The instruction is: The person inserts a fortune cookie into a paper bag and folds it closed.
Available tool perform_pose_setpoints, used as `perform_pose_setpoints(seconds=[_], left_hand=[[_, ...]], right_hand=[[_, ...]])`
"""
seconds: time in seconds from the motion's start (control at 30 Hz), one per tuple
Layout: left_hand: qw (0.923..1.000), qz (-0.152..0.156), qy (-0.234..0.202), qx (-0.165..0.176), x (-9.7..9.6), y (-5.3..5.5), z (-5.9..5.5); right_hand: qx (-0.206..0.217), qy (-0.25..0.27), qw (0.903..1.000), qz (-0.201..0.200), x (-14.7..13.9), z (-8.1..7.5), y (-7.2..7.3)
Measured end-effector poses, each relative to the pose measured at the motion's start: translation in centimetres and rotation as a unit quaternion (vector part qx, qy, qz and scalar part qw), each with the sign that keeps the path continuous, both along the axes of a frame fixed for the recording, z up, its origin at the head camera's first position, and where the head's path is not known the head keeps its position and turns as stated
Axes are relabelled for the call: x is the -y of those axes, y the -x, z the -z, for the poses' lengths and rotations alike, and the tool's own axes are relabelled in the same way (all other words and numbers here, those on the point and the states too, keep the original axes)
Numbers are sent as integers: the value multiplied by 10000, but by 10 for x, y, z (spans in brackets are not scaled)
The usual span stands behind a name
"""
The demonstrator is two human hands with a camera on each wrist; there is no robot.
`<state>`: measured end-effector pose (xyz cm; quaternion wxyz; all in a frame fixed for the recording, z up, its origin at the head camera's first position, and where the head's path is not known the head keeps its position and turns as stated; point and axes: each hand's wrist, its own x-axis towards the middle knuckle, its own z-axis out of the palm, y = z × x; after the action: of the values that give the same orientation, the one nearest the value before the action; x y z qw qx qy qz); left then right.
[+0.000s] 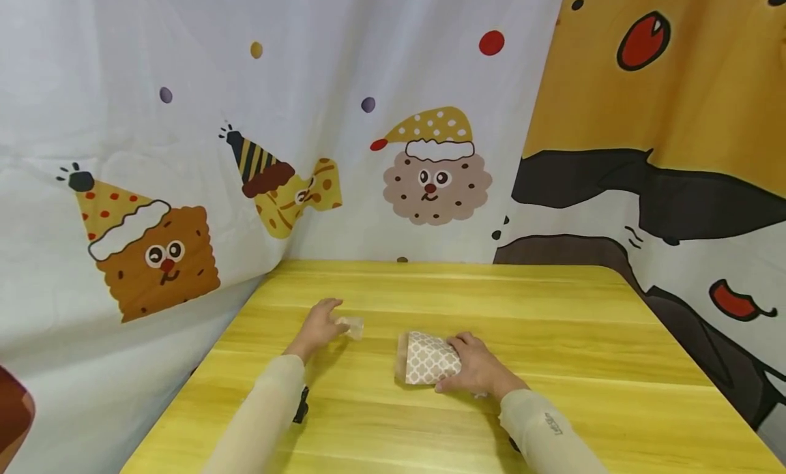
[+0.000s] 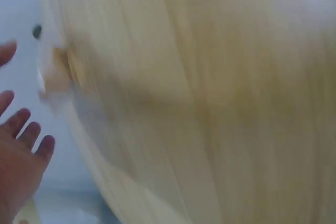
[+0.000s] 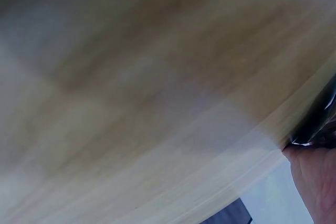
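Observation:
My right hand (image 1: 477, 366) grips the near right side of a packet (image 1: 430, 358) with a white and beige lattice print and a plain brown edge. In the right wrist view only part of that hand (image 3: 315, 182) shows at the right border, beside a dark, shiny surface. Further left, my left hand (image 1: 321, 329) is over the table with its fingers spread. A small, clear, crinkled plastic piece (image 1: 351, 327) is just right of its fingers. In the left wrist view this piece (image 2: 58, 74) is blurred and stands apart from the fingertips (image 2: 32, 129).
Both hands are over a yellow wood-grain table (image 1: 552, 310). A white curtain (image 1: 344, 65) with cartoon biscuits hangs behind its far edge and along the left. On the right hangs a cartoon-print cloth (image 1: 694, 112). A small black object (image 1: 301, 406) shows beside the left sleeve.

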<state>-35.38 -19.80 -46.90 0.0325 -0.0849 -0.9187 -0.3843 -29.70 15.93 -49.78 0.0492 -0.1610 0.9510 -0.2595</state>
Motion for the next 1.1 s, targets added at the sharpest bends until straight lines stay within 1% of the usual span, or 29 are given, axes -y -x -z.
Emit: perform_pose_setpoints(seconds=[0.07,0.1,0.17,0.23,0.33,0.47,0.57,0.63,0.7,0.8,0.9,1.03,1.1], left_hand=[[9991,230,225,258,8,2,0],[9985,310,244,383,10,2,0],[9973,370,275,579,14,1,3],[9970,361,242,644,15,0,7],[9978,285,294,531,14,-2,12],[9990,294,186,274,7,-6,15],[9985,537,26,136,-3,-12,14],[9967,808,-46,90,-10,-18,13],[9942,1074,-15,14,-18,-25,12],[9899,1409,156,-38,-29,-33,12],[9858,1590,519,-145,-40,-38,13],[9788,1673,1114,-384,-54,-38,15],[9749,1722,1326,-476,-62,-36,17]], right_hand=[[20,46,10000,4,0,-1,-1],[18,59,10000,-1,0,-1,-1],[38,102,9999,-1,0,0,-3],[29,112,9999,-6,0,1,-3],[-3,117,9999,3,1,2,-4],[-6,101,9999,26,0,3,-3],[4,33,10000,72,0,3,-2],[-3,-13,10000,86,-1,3,0],[-15,-26,10000,75,-1,3,1],[-12,-17,10000,45,-1,3,2],[-4,-11,10000,27,-1,5,2],[-34,-66,10000,0,-1,5,3],[-48,-77,10000,-2,-1,6,3]])
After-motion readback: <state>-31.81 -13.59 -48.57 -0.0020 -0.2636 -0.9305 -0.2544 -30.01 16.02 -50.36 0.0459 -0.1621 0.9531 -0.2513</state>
